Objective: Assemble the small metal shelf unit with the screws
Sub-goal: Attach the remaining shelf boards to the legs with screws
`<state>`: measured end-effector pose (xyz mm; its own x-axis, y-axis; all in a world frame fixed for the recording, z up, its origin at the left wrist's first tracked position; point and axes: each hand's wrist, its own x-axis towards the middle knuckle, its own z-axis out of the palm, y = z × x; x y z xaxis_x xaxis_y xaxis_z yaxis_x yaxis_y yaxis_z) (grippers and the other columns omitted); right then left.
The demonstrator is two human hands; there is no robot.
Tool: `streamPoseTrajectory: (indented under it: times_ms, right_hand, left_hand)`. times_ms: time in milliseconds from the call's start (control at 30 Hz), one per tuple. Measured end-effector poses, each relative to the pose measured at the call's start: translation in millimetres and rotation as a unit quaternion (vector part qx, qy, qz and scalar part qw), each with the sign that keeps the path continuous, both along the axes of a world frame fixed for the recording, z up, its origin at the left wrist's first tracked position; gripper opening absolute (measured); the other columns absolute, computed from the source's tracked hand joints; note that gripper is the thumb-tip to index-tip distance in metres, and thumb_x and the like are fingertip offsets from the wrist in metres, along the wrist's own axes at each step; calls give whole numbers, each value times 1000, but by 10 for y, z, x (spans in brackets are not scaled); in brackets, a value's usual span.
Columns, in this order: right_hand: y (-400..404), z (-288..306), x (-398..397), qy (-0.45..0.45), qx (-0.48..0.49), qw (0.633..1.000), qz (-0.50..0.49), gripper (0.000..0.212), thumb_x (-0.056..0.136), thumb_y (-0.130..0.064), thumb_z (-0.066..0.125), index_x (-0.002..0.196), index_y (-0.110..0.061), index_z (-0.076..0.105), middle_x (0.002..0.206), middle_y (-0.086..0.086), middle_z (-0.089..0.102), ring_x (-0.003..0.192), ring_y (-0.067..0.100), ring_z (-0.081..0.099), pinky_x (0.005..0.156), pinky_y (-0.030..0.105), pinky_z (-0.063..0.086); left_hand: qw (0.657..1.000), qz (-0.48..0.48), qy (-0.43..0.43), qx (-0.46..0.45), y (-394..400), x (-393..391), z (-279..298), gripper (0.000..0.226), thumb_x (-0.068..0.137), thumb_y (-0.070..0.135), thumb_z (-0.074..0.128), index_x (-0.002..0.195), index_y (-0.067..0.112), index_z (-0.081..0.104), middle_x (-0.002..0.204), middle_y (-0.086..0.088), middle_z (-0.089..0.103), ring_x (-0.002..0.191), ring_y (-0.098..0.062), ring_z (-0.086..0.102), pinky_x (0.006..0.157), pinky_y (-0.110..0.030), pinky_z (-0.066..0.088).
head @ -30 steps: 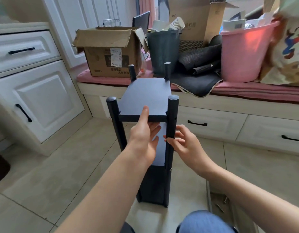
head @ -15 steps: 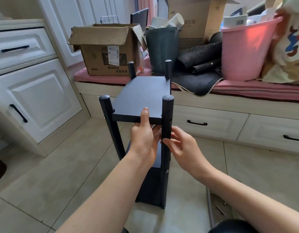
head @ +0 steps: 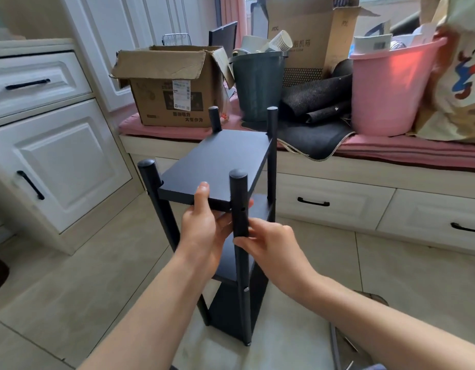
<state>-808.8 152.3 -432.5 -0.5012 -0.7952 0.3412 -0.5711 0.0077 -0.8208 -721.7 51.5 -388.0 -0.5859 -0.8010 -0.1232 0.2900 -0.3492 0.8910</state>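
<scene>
Shelf unit (head: pixel 215 166) stands upright on the tiled floor (head: pixel 78 276), unmoved since the earlier frame. Left hand (head: pixel 204 231) keeps its grip on the top board's near edge, thumb on top. Right hand (head: pixel 271 244) has closed in, now pinching the near right post (head: pixel 239 206).

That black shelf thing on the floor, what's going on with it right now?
A person is putting together a small black shelf unit standing upright on the tiled floor. The left hand grips the near edge of the top shelf board, thumb on top. The right hand pinches the near right post just below that board, where small holes show in the post. One screw is already in lower down that post. No tool is in either hand.
</scene>
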Motion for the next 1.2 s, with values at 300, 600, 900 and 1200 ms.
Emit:
streamPoseTrajectory:
  times_ms: [300, 600, 900, 1200]
  right_hand:
    - [-2, 219, -574, 106, 97, 985, -94, 18, 93, -31, 67, 102, -17, 75, 97, -4, 74, 85, 6, 64, 73, 14, 47]
    - [-168, 322, -1048, -21, 143, 974, -173, 66, 95, -32, 64, 148, -11, 32, 143, 11, 50, 124, 30, 55, 105, 43, 43]
    - [-291, 320, -999, -48, 92, 982, -157, 31, 99, -17, 57, 129, -16, 50, 115, 9, 63, 113, 31, 58, 92, 45, 50]
    - [-207, 320, -919, -64, 59, 982, -165, 32, 96, -16, 61, 127, -18, 55, 106, 5, 63, 105, 30, 62, 94, 53, 52]
  left_hand:
    - [997, 3, -73, -27, -451, 477, 167, 45, 107, 43, 38, 115, 1, 51, 78, -12, 76, 79, -38, 75, 85, -47, 57]
    - [990, -16, -137, -28, -949, 845, 400, 27, 104, 32, 48, 95, 11, 62, 65, -6, 67, 58, -28, 65, 51, -38, 61]
    - [961, -22, -268, -60, -1163, 944, 552, 23, 101, 27, 56, 86, 10, 58, 67, -8, 59, 51, -21, 64, 51, -32, 58]
    - [711, 77, -397, -576, -472, 670, 973, 31, 100, 34, 55, 128, 25, 66, 125, -3, 68, 113, -20, 63, 89, -26, 44]
